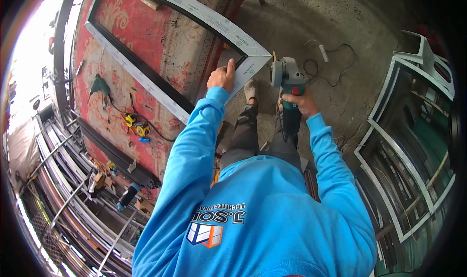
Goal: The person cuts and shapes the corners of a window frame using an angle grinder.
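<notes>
My left hand (222,77) is closed on the lower side of a window frame (251,65), near its pointed corner, with the thumb over the dark inner edge. Printed protective film covers the frame's pale faces. In my right hand (303,103) is a green and grey angle grinder (292,80), gripped round its body just below the red switch. The grinder's disc (274,58) stands edge-on right at the frame's corner. The frame rests across a table with a worn red patterned cover (146,107), its corner jutting past the table's edge.
On the table lie a green power tool (99,86) with a cord and yellow tape measures (141,128). Long metal profiles (58,155) fill a rack at left. White-framed panels (406,141) and a white chair (428,58) stand at right. A cable (335,77) loops over the concrete floor.
</notes>
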Available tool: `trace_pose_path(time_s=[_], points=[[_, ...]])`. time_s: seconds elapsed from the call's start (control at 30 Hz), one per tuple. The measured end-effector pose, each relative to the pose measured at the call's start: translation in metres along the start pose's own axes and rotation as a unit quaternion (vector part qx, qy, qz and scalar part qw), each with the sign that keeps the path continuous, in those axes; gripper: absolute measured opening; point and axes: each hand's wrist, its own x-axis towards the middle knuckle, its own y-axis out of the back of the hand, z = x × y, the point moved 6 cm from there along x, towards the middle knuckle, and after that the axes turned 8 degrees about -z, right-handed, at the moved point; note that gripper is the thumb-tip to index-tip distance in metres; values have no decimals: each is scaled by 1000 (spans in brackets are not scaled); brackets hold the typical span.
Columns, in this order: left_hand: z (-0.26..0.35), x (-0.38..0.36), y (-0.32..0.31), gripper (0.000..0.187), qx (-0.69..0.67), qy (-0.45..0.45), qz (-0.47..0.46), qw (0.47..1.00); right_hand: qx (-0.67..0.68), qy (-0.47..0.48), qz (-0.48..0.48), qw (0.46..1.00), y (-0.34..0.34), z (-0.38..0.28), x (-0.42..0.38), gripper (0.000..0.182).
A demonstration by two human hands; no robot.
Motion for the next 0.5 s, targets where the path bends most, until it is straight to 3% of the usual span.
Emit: trace_pose_path(time_s=[0.43, 0.5], points=[[-1, 2, -1, 78, 4, -21, 33, 999, -18, 3, 5, 1000, 6, 13, 5, 46], [-1, 1, -1, 78, 0, -19, 33, 999, -12, 40, 6, 999, 2, 5, 6, 36]])
